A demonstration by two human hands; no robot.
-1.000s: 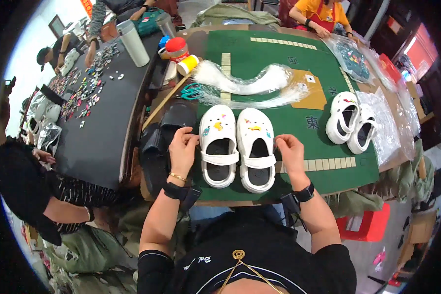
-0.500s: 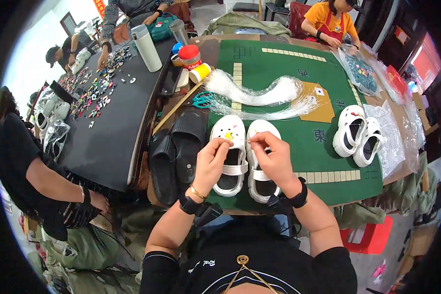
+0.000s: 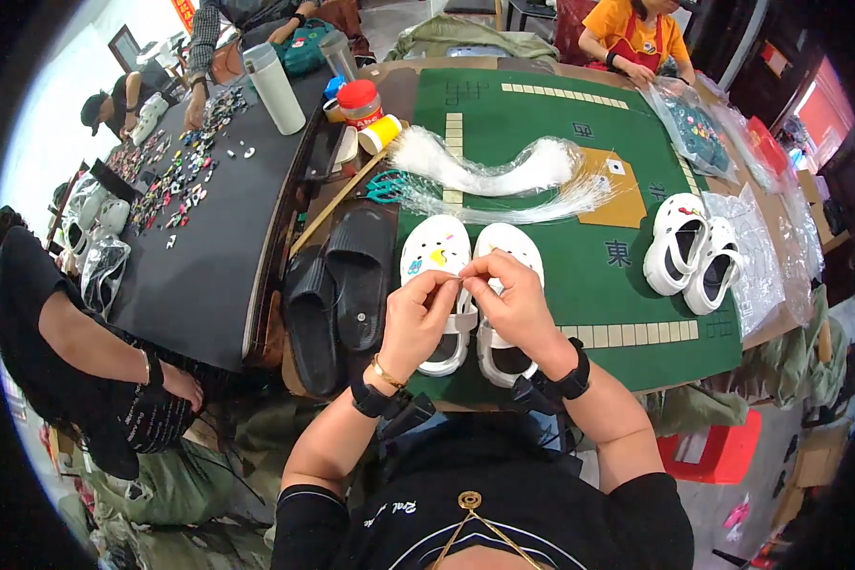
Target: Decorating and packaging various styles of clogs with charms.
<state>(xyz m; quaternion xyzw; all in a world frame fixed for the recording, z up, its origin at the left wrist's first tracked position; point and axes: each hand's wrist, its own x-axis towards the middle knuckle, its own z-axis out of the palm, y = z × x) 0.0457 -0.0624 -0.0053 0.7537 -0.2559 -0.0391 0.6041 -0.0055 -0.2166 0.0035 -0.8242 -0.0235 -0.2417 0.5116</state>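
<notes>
My left hand and my right hand meet fingertip to fingertip, both pinched closed, just above a pair of white clogs. Whatever thin, small thing lies between the fingertips is too fine to name. The left clog bears small coloured charms on its toe, a yellow one among them; my fingers cover part of its opening. Beside it stands the right clog, its toe partly behind my right hand. Both clogs point away from me on the green mat.
Black slides lie left of the clogs. Beyond are a bundle of clear plastic strands, teal scissors and a red-lidded jar. Another pair of white clogs stands right. Co-workers sit around; charms cover the black table.
My hands were apart, one over each clog; now the right has moved left and the fingertips meet. The view has shifted slightly.
</notes>
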